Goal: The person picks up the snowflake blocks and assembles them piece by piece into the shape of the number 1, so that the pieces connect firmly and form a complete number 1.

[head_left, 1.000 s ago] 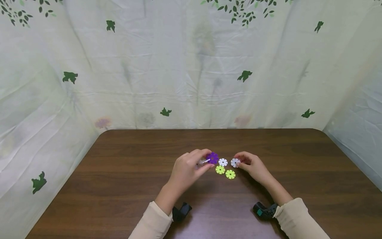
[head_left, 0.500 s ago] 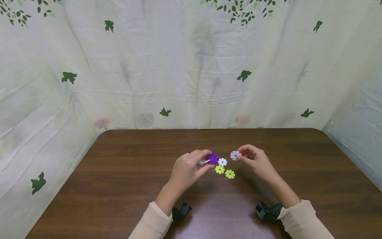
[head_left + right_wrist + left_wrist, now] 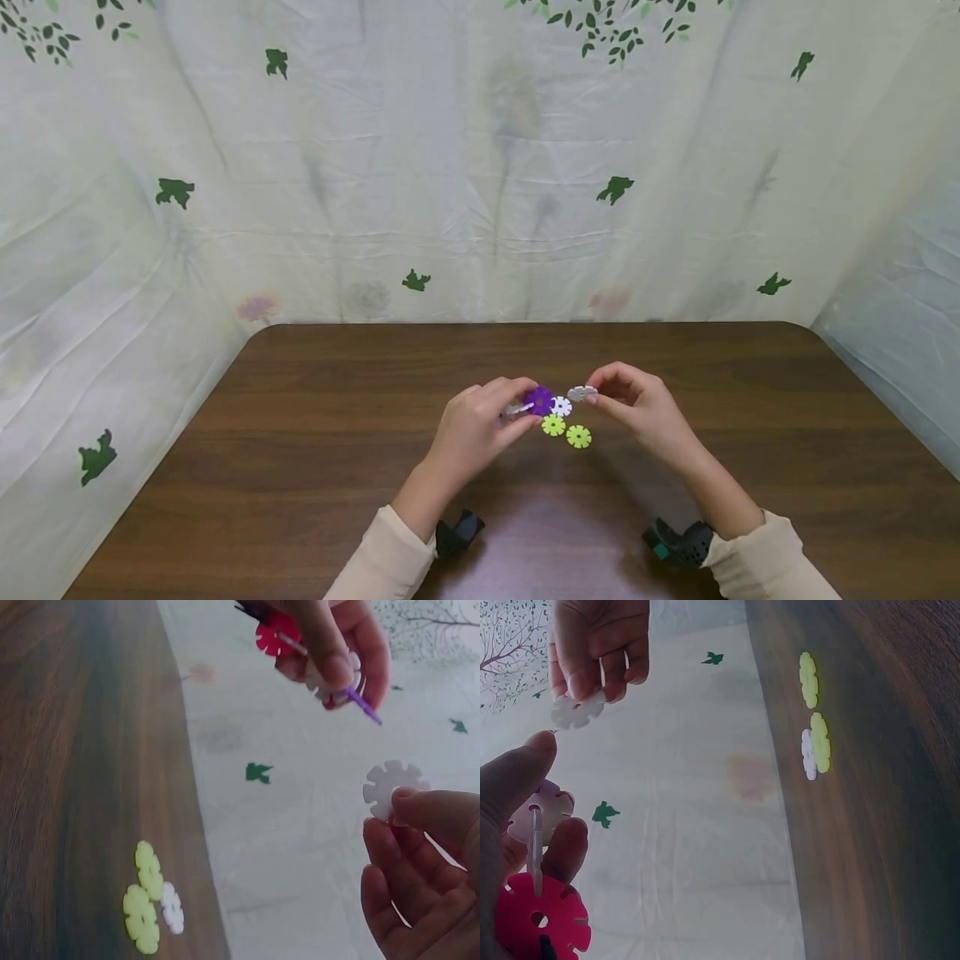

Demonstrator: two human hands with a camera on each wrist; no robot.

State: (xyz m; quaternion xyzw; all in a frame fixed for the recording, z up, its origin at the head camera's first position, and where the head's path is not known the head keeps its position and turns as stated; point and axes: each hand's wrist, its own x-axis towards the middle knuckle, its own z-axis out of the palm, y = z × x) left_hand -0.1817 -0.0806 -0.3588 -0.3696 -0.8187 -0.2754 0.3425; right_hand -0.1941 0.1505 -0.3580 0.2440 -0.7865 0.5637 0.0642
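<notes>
My left hand [image 3: 476, 421] grips a joined chain of slotted discs [image 3: 535, 861], thumb and fingers curled on a white piece [image 3: 553, 823], with a purple disc [image 3: 536, 404] at 1 end and a pink disc [image 3: 566, 919] towards the other. My right hand [image 3: 637, 408] pinches 1 pale disc [image 3: 384, 786] between thumb and fingers, raised near the purple disc but apart from it. Below, on the brown table [image 3: 360, 383], 2 yellow-green discs [image 3: 552, 429] lie near 1 loose white disc [image 3: 564, 410].
</notes>
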